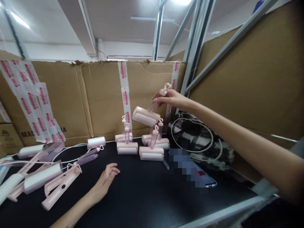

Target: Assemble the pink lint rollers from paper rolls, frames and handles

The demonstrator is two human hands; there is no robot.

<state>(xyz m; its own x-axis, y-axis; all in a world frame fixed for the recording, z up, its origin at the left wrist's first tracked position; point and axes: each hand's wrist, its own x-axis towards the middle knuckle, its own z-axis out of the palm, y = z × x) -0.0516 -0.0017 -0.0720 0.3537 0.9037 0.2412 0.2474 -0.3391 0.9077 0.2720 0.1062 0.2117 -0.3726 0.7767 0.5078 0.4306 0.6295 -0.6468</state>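
Note:
My right hand [173,97] is closed round the clear handle of a pink lint roller [146,116], whose handle ends in a heart-shaped loop. It is tilted in the air above several like rollers, which rest on the black table with handles upright. Among these are a front right roller [151,154] and a front left roller [127,148]. Low over the table is my left hand [103,183], holding nothing, its fingers loosely bent and partly apart. To its left lie pink shell pieces [63,186] and a white adhesive roll [44,178].
A partly blurred phone [211,182] lies at the right, near a small clear stick [165,164]. Behind it, a white cable [174,139] is coiled on a black-and-white bundle. A taped cardboard wall [104,95] closes the back, and metal shelf posts [197,41] rise at the right.

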